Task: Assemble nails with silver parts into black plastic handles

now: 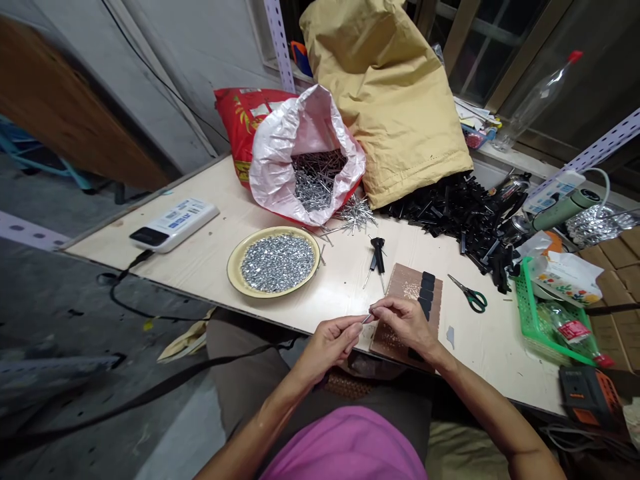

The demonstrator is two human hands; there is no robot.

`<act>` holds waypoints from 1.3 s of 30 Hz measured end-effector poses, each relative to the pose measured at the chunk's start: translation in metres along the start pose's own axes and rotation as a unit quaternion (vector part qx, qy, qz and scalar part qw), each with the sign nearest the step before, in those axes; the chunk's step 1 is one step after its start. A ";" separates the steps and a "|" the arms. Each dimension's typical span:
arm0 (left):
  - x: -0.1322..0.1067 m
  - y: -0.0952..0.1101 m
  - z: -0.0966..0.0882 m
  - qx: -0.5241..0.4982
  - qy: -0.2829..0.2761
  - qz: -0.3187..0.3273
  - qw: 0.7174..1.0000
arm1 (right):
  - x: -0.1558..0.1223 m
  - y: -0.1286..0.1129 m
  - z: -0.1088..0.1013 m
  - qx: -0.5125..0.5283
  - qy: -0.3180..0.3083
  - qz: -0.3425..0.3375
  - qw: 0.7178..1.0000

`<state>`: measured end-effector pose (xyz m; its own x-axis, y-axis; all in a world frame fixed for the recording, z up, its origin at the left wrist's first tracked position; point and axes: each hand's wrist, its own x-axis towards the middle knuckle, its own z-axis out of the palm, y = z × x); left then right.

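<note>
My left hand (334, 340) pinches a thin metal pin (367, 319) between thumb and fingertips, near the table's front edge. At the pin's upper end, my right hand (406, 323) is closed in a pinch; what its fingertips hold there is too small to make out. Beneath the right hand lies a brown board (400, 283) with a row of black pads (427, 291) and pale crumbs on it. Just beyond are black plastic pieces with metal pins (378, 257). A yellow-rimmed dish (233, 270) full of small shiny metal parts (277, 263) stands to the left.
Behind the dish, an open red bag (233, 110) holds many metal pins (315, 183), some spilled out. A tan sack (390, 100) leans above a heap of black plastic pieces (450, 207). Green-handled scissors (470, 295), a green basket (530, 313) and a white power bank (175, 223) also lie about.
</note>
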<state>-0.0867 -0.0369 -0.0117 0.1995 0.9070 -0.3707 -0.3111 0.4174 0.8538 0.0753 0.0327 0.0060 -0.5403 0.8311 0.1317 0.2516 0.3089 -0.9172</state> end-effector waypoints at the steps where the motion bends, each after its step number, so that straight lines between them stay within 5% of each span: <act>1: 0.000 0.000 0.001 0.009 0.010 0.009 1.000 | -0.001 -0.001 0.001 -0.013 0.003 -0.004 1.000; 10: 0.003 -0.006 0.002 0.073 0.052 0.068 0.994 | -0.005 -0.001 0.003 -0.051 0.017 -0.052 0.997; 23: 0.001 -0.002 0.003 0.088 -0.012 0.027 0.996 | 0.000 0.009 -0.014 0.025 -0.059 0.019 0.998; 29: 0.000 0.000 -0.001 0.147 -0.004 0.049 0.988 | -0.002 0.008 -0.015 -0.018 -0.056 -0.055 0.997; 39: 0.001 0.006 -0.002 0.108 -0.069 -0.028 0.991 | -0.004 0.007 -0.022 -0.051 -0.087 -0.106 0.989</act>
<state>-0.0902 -0.0331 -0.0082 0.3413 0.8599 -0.3795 -0.0915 0.4322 0.8971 0.0965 0.0414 0.0076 -0.7168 0.6540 0.2417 0.1932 0.5194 -0.8324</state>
